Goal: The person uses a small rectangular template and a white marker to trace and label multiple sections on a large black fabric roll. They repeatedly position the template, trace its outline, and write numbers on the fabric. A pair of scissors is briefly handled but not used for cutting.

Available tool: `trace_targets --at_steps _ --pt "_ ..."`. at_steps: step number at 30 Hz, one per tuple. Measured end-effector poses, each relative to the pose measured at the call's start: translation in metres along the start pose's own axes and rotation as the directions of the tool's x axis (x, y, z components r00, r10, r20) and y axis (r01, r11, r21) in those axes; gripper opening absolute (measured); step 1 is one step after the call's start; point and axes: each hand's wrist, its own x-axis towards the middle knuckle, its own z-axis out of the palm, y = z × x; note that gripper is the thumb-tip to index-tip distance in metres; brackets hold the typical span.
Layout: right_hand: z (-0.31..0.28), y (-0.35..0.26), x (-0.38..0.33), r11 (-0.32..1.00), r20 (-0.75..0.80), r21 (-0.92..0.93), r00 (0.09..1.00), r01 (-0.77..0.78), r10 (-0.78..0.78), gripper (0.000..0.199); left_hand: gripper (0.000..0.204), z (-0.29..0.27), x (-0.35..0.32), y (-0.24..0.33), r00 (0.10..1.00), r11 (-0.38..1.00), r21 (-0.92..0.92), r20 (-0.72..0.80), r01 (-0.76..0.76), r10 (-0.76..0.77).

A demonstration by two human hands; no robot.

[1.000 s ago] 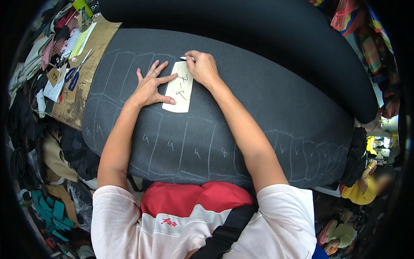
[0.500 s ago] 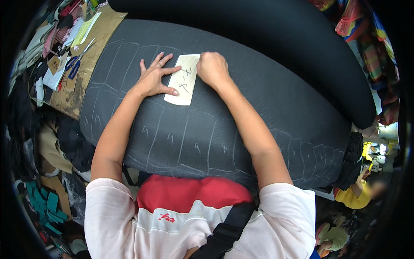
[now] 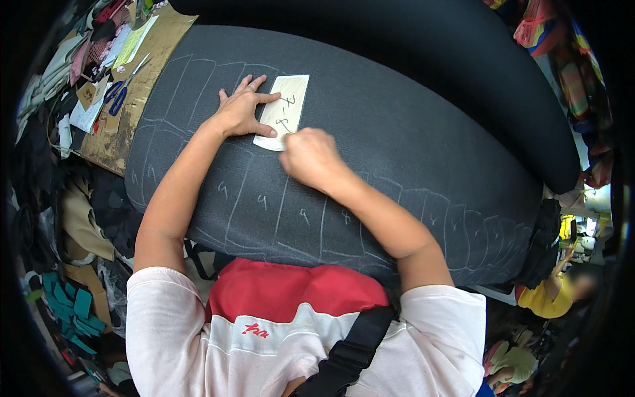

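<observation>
A pale, roughly rectangular pattern piece (image 3: pixel 291 92) with dark handwriting lies on dark grey fabric (image 3: pixel 390 132). My left hand (image 3: pixel 238 112) rests at its left side, fingers spread, with thumb and index finger pressing on the piece. At the piece's lower right corner, my right hand (image 3: pixel 309 155) is closed, knuckles up, against the fabric. Whatever its fingers pinch is hidden beneath them. Rows of white outlines with handwritten marks cover the fabric nearest me and at the far left.
A thick black roll of material (image 3: pixel 423 59) lies along the far side. Blue-handled scissors (image 3: pixel 118 96) and papers lie on the wooden tabletop (image 3: pixel 109 149) at left. Teal scraps (image 3: pixel 66 304) are piled at lower left. A person in yellow (image 3: pixel 549 298) is at far right.
My right hand has slid toward me along the piece's right edge, from its upper end to its lower corner. My left hand stays pressed on the piece.
</observation>
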Motion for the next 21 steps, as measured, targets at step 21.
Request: trace_targets --at_steps 21 --pt "-0.041 0.053 -0.038 0.889 -0.386 0.449 0.877 -0.092 0.286 0.021 0.048 -0.011 0.018 0.039 0.950 0.918 -0.265 -0.016 0.297 -0.312"
